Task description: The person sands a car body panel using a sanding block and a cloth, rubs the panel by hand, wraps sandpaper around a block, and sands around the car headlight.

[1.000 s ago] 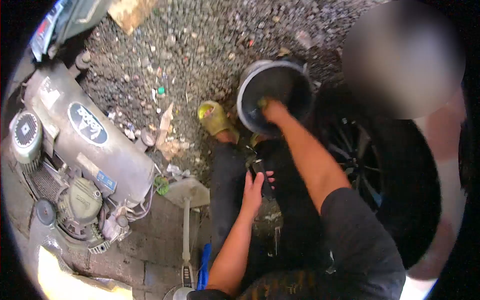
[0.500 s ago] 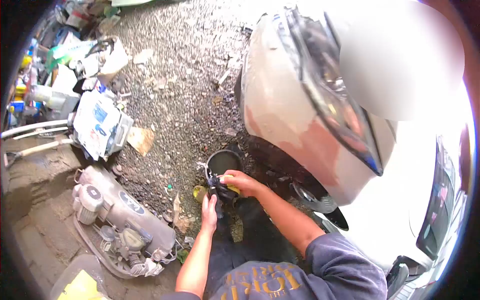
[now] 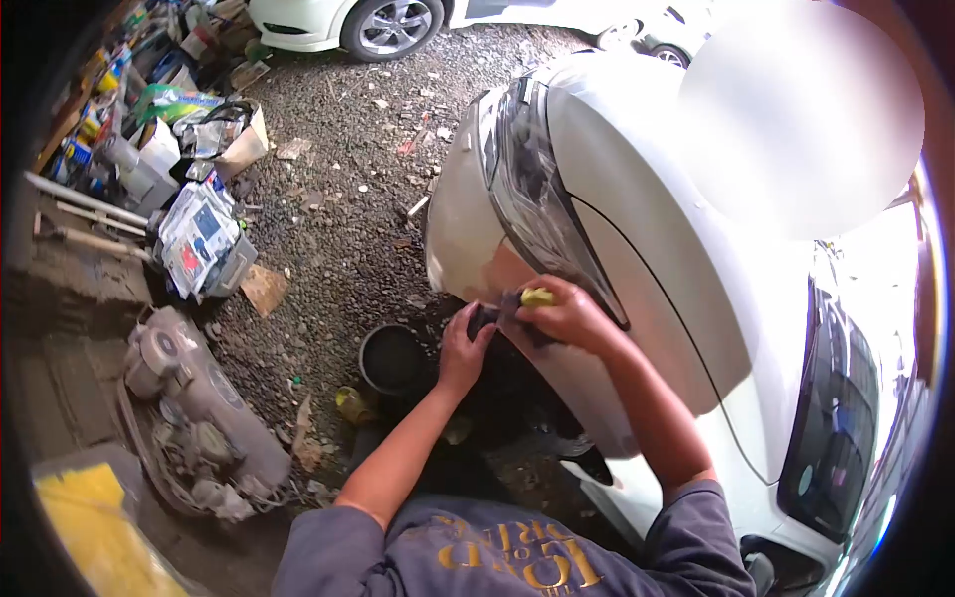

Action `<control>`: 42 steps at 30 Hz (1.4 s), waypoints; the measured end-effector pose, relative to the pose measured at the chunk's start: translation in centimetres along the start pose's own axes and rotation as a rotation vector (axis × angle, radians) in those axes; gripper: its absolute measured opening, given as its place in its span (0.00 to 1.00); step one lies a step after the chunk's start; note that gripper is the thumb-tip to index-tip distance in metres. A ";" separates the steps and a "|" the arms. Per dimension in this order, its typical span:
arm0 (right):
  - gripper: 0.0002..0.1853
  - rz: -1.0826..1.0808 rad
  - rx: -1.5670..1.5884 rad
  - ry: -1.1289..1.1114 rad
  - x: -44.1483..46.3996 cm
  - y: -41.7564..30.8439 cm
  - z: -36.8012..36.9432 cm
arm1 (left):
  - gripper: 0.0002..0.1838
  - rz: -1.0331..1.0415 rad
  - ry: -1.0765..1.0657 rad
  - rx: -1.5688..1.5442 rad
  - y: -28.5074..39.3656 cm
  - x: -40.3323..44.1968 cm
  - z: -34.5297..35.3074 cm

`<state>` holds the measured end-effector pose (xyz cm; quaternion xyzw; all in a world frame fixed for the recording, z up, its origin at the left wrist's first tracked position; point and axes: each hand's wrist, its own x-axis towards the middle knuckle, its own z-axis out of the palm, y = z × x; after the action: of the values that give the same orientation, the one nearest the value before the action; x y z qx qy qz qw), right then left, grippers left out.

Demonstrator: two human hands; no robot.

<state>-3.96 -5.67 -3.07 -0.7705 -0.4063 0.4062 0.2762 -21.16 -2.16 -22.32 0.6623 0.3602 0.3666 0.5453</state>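
Note:
My right hand [image 3: 567, 316] is closed around a yellow-green, sponge-like piece [image 3: 537, 297] at the front corner of the white car [image 3: 637, 179]. Beside it, my left hand [image 3: 462, 353] grips a small dark piece [image 3: 481, 318] whose kind I cannot make out. Both hands are close together over the bumper's edge, below the headlight [image 3: 537, 199]. A reddish-brown patch [image 3: 510, 269] marks the bumper just above them. To the left of my left forearm stands a dark round bucket [image 3: 362, 366] on the gravel.
A dusty compressor [image 3: 224, 418] lies at the lower left, near a yellow item [image 3: 90, 517]. Piled clutter [image 3: 189, 129] and a paper-covered box [image 3: 204, 239] line the left side. Another white car [image 3: 298, 20] stands beyond the gravel [image 3: 328, 199].
Both hands have moved from over the bucket up and right to the car's front corner. The view has shifted, showing more of the car and another car behind.

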 end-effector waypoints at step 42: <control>0.24 -0.480 0.149 -0.299 9.3 0.6 -9.0 | 0.23 0.324 0.261 0.387 4.2 1.4 9.9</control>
<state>7.07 1.11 -2.59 -0.5617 -0.5820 0.4670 0.3573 -11.42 -6.06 -19.38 0.7500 0.3802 0.4555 0.2923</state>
